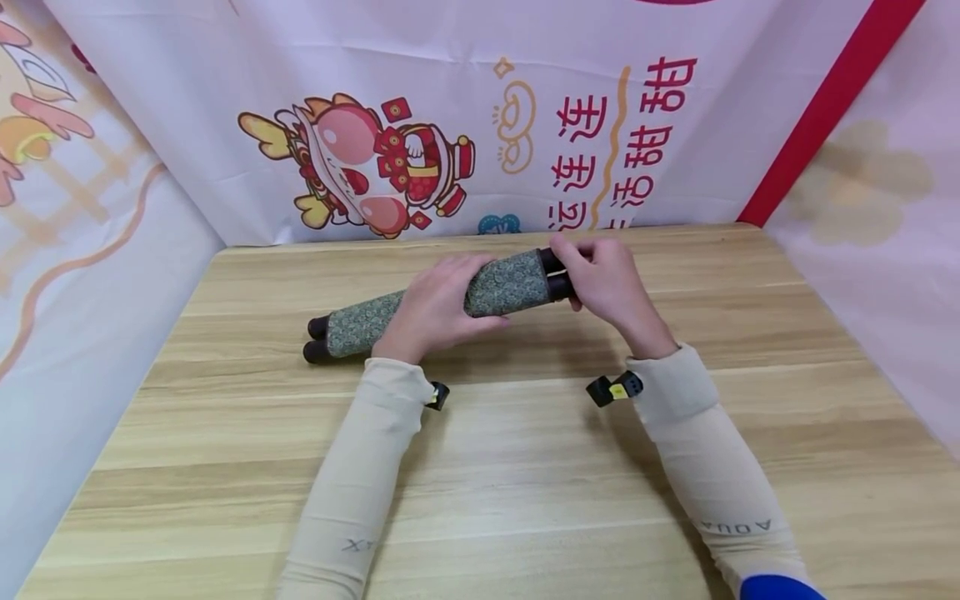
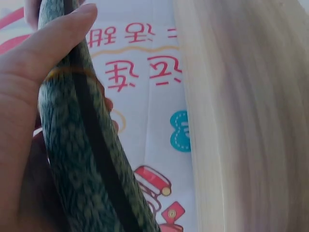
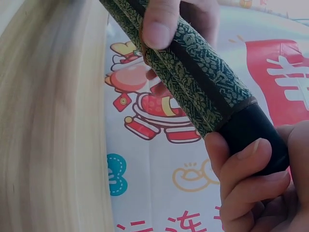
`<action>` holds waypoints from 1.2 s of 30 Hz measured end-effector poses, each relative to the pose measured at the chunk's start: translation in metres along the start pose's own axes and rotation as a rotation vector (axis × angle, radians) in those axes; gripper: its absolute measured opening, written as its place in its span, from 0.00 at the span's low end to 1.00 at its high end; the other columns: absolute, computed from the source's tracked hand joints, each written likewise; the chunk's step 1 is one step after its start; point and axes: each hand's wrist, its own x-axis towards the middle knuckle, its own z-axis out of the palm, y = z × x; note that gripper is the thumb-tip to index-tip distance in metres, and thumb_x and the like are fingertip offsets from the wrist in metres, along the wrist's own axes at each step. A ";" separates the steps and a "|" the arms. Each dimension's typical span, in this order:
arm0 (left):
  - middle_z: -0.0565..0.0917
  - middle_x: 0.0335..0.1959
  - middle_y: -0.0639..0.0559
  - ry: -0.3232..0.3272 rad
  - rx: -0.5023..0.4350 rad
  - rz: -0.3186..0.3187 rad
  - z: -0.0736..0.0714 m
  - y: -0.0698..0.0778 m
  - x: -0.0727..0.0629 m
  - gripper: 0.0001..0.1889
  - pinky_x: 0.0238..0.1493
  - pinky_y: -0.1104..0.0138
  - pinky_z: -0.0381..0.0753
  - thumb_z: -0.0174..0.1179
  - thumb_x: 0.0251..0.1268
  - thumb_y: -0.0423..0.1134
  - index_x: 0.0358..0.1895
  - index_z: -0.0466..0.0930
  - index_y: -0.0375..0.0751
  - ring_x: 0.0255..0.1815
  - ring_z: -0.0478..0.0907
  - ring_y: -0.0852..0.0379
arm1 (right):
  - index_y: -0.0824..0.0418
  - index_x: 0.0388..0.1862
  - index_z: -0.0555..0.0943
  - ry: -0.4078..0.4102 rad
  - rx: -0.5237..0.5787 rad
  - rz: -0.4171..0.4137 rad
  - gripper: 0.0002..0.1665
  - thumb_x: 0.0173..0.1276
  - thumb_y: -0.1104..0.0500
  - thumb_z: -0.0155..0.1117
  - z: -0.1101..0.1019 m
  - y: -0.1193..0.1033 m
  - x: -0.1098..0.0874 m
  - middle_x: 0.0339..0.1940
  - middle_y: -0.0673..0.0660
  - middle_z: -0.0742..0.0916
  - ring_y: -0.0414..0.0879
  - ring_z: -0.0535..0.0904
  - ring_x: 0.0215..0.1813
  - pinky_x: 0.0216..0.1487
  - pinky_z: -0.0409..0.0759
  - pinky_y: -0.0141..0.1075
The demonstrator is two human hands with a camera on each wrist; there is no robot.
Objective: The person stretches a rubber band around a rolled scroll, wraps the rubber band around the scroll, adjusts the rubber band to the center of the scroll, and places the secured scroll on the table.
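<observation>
A rolled scroll, covered in green patterned brocade with dark roller ends, slants across the far part of the table, its right end raised. My left hand grips it round the middle, thumb towards me. My right hand holds the dark rollers at the right end between thumb and fingers. In the right wrist view the fingers curl round the black end of the scroll. A thin brownish cord crosses the brocade beside the left thumb in the left wrist view. Dark strips run along the scroll's length.
The wooden table ends at a white printed cloth close behind the scroll. More cloth hangs at the left and right. A small black wrist camera sits under the right cuff, another camera by the left.
</observation>
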 end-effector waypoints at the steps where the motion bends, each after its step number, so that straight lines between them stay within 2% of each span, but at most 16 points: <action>1: 0.77 0.75 0.51 -0.007 -0.005 -0.006 -0.001 -0.002 -0.001 0.48 0.75 0.46 0.73 0.75 0.55 0.69 0.77 0.71 0.52 0.76 0.72 0.48 | 0.59 0.43 0.89 0.000 0.001 -0.001 0.34 0.79 0.32 0.53 0.000 0.000 0.000 0.25 0.60 0.84 0.49 0.79 0.16 0.19 0.74 0.36; 6: 0.79 0.73 0.53 -0.055 -0.031 -0.057 -0.011 -0.014 -0.006 0.47 0.73 0.46 0.75 0.77 0.51 0.68 0.75 0.73 0.57 0.73 0.74 0.50 | 0.59 0.43 0.89 -0.004 -0.001 0.000 0.36 0.78 0.29 0.53 -0.002 0.001 0.001 0.24 0.59 0.84 0.52 0.80 0.17 0.19 0.74 0.36; 10: 0.80 0.72 0.52 -0.085 -0.002 -0.090 -0.019 -0.016 -0.008 0.48 0.72 0.45 0.75 0.79 0.49 0.67 0.74 0.74 0.55 0.72 0.75 0.49 | 0.59 0.42 0.89 -0.007 -0.009 -0.011 0.37 0.78 0.28 0.53 -0.004 0.001 0.001 0.24 0.59 0.84 0.55 0.81 0.18 0.20 0.75 0.37; 12: 0.79 0.72 0.52 -0.086 0.010 -0.072 -0.021 -0.013 -0.007 0.49 0.73 0.46 0.75 0.78 0.49 0.67 0.75 0.73 0.53 0.72 0.75 0.48 | 0.59 0.42 0.89 -0.006 -0.011 -0.020 0.37 0.78 0.28 0.52 -0.005 0.001 0.000 0.24 0.59 0.84 0.57 0.81 0.19 0.19 0.74 0.37; 16: 0.79 0.73 0.51 -0.057 -0.001 0.008 -0.019 -0.003 -0.001 0.51 0.74 0.48 0.74 0.74 0.51 0.71 0.76 0.71 0.51 0.73 0.75 0.49 | 0.58 0.42 0.89 0.000 -0.009 -0.034 0.37 0.78 0.28 0.52 -0.005 0.000 0.000 0.24 0.59 0.83 0.59 0.81 0.19 0.18 0.73 0.37; 19: 0.78 0.73 0.52 -0.051 -0.014 0.021 -0.014 0.000 0.000 0.52 0.74 0.49 0.74 0.73 0.51 0.74 0.77 0.70 0.52 0.73 0.74 0.50 | 0.59 0.42 0.89 -0.001 -0.005 -0.035 0.36 0.79 0.30 0.52 -0.004 0.000 0.000 0.25 0.59 0.83 0.57 0.81 0.18 0.18 0.73 0.37; 25: 0.76 0.76 0.51 -0.095 0.005 -0.047 -0.017 -0.010 -0.004 0.50 0.78 0.47 0.70 0.77 0.51 0.67 0.77 0.70 0.52 0.78 0.71 0.49 | 0.59 0.42 0.89 -0.008 -0.009 -0.032 0.34 0.80 0.32 0.53 -0.002 -0.002 -0.001 0.23 0.59 0.83 0.54 0.81 0.17 0.19 0.73 0.37; 32: 0.80 0.71 0.51 -0.156 -0.026 -0.111 -0.027 -0.024 -0.011 0.47 0.73 0.46 0.74 0.81 0.50 0.62 0.75 0.72 0.55 0.70 0.76 0.49 | 0.58 0.43 0.89 -0.013 -0.024 -0.040 0.34 0.80 0.31 0.53 -0.004 -0.001 0.001 0.28 0.60 0.84 0.57 0.82 0.18 0.20 0.73 0.37; 36: 0.83 0.66 0.49 -0.181 0.000 -0.145 -0.028 -0.030 -0.014 0.45 0.70 0.46 0.76 0.81 0.49 0.58 0.72 0.74 0.51 0.64 0.78 0.48 | 0.59 0.41 0.89 -0.005 -0.038 -0.032 0.34 0.80 0.32 0.53 -0.005 0.000 0.002 0.23 0.58 0.83 0.54 0.81 0.16 0.19 0.72 0.37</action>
